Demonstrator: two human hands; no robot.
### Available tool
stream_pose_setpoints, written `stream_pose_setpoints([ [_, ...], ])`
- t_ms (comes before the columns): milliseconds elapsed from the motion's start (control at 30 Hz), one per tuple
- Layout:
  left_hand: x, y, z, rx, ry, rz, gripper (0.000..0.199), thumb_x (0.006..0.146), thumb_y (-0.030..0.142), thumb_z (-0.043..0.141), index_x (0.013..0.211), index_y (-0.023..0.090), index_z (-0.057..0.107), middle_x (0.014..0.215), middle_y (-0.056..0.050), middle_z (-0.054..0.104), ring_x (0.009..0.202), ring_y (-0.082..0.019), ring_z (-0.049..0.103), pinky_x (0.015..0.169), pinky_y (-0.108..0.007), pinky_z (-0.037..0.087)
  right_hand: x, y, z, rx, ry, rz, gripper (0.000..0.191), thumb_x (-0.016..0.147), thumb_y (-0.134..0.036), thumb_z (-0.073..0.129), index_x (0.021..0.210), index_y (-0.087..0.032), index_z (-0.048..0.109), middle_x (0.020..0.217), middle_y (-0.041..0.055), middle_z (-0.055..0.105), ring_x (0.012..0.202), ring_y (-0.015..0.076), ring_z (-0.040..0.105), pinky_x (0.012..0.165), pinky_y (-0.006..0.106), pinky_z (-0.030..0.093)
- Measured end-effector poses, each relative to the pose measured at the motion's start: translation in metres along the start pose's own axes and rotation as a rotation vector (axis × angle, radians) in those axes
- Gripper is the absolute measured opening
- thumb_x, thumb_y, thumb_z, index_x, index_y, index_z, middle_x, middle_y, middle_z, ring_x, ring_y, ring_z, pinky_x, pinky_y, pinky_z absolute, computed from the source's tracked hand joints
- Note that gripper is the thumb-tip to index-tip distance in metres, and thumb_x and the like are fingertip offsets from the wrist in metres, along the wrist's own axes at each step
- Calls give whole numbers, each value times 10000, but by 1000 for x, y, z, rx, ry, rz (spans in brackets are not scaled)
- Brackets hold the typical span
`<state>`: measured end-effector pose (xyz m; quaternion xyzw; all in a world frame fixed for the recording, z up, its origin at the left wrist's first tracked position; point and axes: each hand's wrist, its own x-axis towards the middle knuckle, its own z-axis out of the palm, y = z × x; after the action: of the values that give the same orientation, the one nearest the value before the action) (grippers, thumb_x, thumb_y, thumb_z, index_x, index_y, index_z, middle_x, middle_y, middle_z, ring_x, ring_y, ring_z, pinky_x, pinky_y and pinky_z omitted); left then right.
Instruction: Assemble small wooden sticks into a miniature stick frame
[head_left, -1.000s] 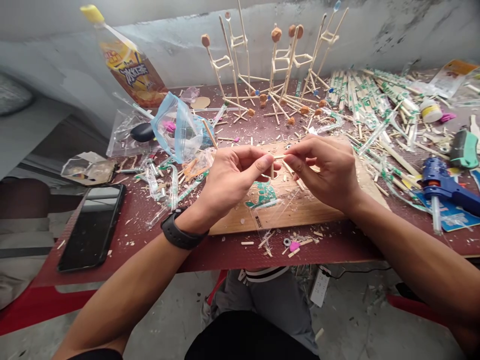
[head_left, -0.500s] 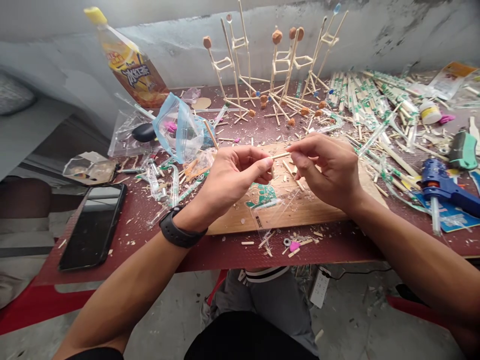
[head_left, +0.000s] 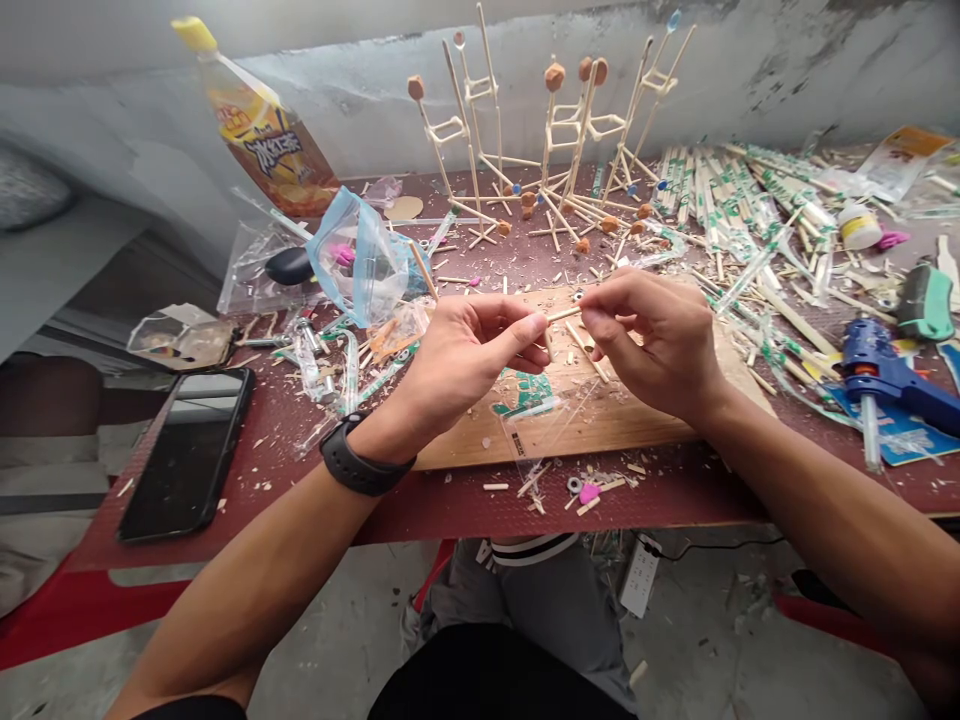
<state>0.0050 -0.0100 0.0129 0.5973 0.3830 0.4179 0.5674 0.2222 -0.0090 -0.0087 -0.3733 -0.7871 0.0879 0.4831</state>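
My left hand point(head_left: 484, 345) pinches a long thin wooden stick point(head_left: 424, 270) that slants up and left past the thumb side; its lower end pokes out under the fingers. Between both hands lies a short wooden piece point(head_left: 564, 313), its left end at my left fingertips and its right end pinched by my right hand point(head_left: 649, 340). Where the two pieces meet is partly covered by the left thumb. Both hands are above a wooden board point(head_left: 600, 430) that has green flakes and loose stick bits on it.
Stick frames point(head_left: 551, 130) with orange lumps stand at the back. A bottle point(head_left: 262, 130) leans left of them, beside a blue mask point(head_left: 349, 255). A phone point(head_left: 187, 455) lies left. At right are wrapped chopsticks point(head_left: 720, 190) and a blue glue gun point(head_left: 885, 370).
My hands keep nearly the same pose. The lower end of the stick in my left hand shows slightly more below the fingers.
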Motion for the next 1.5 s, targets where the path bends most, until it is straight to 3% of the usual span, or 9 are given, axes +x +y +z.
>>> stream_pose_setpoints([
  [100,0,0,0,-1,2,-6,345,864,479,860,832,149,765,755,-53,775,676,-124,740,697,-228,665,1,-2,-1,-22,-7,-2,130,1004,-233,606,919,-258,702,795,24,694,704,156,644,546,309,597],
  [200,0,-1,0,-35,12,-20,307,869,439,858,851,148,763,774,-55,786,696,-129,755,712,-235,674,0,-2,-1,17,-23,-14,95,997,-258,647,1059,-246,718,817,14,676,685,131,628,548,275,588],
  [333,1,-1,1,-122,43,-64,231,878,362,842,845,154,747,780,-45,787,717,-130,766,745,-254,685,-3,3,1,84,-121,-71,480,918,-302,782,1365,-217,629,956,5,669,625,77,581,547,237,561],
  [400,1,1,1,-152,39,-78,216,887,347,831,841,155,744,785,-41,782,726,-126,765,750,-251,684,-3,5,2,85,-136,-98,540,917,-291,792,1415,-214,599,985,2,656,619,65,569,556,230,550],
  [733,2,2,0,-184,48,-87,269,947,418,769,844,172,735,819,-45,776,754,-127,771,729,-232,676,-1,5,2,26,-95,-117,408,965,-330,770,1342,-220,659,927,6,653,632,83,542,550,232,544],
  [1033,4,-1,-2,-147,91,2,350,743,370,944,970,183,755,861,-24,778,795,-134,759,709,-230,665,-3,7,1,20,-142,-78,512,930,-376,811,1394,-234,646,982,23,671,669,106,578,593,277,580],
  [1333,4,4,1,-142,183,-17,99,887,267,775,942,191,744,879,-30,756,727,-105,735,630,-202,640,-3,8,1,-8,-107,-99,461,956,-350,784,1384,-242,652,951,9,668,675,104,588,584,259,583],
  [1500,3,2,-1,-18,204,95,125,872,213,743,997,212,741,1000,-37,781,768,-115,736,646,-227,633,-3,8,1,-17,-91,-85,453,951,-360,788,1371,-246,660,961,15,678,633,99,572,570,269,586],
])
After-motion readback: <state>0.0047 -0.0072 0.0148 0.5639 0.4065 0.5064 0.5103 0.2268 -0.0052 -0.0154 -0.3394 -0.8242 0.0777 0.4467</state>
